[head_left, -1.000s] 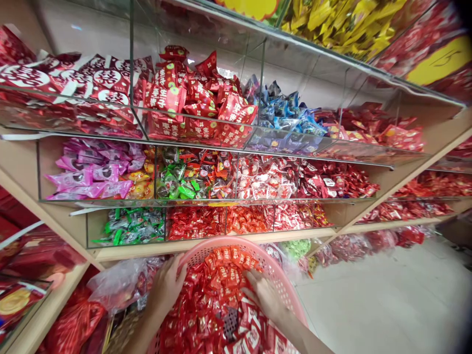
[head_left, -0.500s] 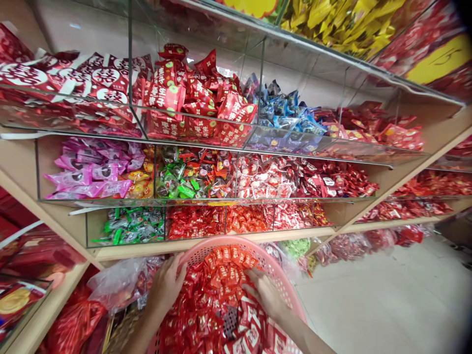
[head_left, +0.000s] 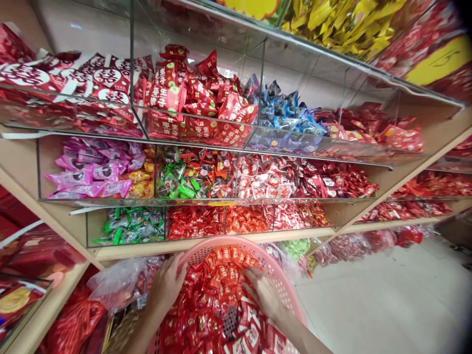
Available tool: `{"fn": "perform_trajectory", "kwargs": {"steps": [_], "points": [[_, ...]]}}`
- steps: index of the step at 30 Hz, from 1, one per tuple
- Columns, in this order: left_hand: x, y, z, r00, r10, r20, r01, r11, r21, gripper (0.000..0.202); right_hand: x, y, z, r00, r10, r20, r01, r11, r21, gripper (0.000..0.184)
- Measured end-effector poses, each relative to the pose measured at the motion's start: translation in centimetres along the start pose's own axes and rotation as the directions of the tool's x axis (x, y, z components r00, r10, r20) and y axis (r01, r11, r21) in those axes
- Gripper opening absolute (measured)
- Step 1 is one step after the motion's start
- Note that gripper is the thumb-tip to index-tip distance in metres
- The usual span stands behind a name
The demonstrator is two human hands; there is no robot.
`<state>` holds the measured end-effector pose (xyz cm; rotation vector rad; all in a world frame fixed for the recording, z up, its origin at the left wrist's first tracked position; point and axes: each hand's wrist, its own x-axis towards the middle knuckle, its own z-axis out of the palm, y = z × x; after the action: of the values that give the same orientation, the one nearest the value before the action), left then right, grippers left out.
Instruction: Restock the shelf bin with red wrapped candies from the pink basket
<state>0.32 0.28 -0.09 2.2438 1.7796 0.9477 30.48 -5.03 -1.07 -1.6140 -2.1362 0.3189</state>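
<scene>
1. Left hand (head_left: 166, 285) at the lower middle of the frame, curled against the rim of a pink plastic basket (head_left: 217, 247); firm grip or mere touch impossible to tell from this view.
2. Right hand (head_left: 262, 293) open, fingers spread, resting on a heap of red wrapped candies (head_left: 217, 300) inside the basket, with nothing clearly grasped.
3. Basket at the bottom centre, just below the lowest shelf bin (head_left: 165, 226), with a clear plastic bag (head_left: 118, 280) beside its left side. Green packets (head_left: 132, 226) and pink packets (head_left: 88, 178) in bins higher up at the left.
4. Good handling here: flat, spread fingers, light pressure on the thin wrappers, basket steadied at the rim.
5. Difference from the earlier frame: right hand very slightly shifted on the heap; left hand and basket about the same.
</scene>
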Motion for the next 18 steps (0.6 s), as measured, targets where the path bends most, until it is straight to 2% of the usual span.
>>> {"fn": "perform_trajectory", "kwargs": {"steps": [5, 12, 18], "points": [[0.0, 0.0, 0.0, 1.000, -0.001, -0.005, 0.001, 1.000, -0.005, 0.034, -0.2, 0.1, 0.0, 1.000, -0.012, -0.011, 0.012, 0.999, 0.034, 0.023], [0.1, 0.3, -0.3, 1.000, 0.000, -0.002, 0.000, 1.000, -0.013, 0.035, -0.4, 0.2, 1.4, 0.997, 0.039, -0.071, -0.031, 0.993, 0.111, 0.029], [0.0, 0.3, -0.3, 1.000, -0.007, -0.005, 0.007, 1.000, -0.019, 0.034, 0.2, 0.5, 1.4, 0.999, 0.036, -0.038, -0.034, 0.998, 0.059, 0.023]]}}
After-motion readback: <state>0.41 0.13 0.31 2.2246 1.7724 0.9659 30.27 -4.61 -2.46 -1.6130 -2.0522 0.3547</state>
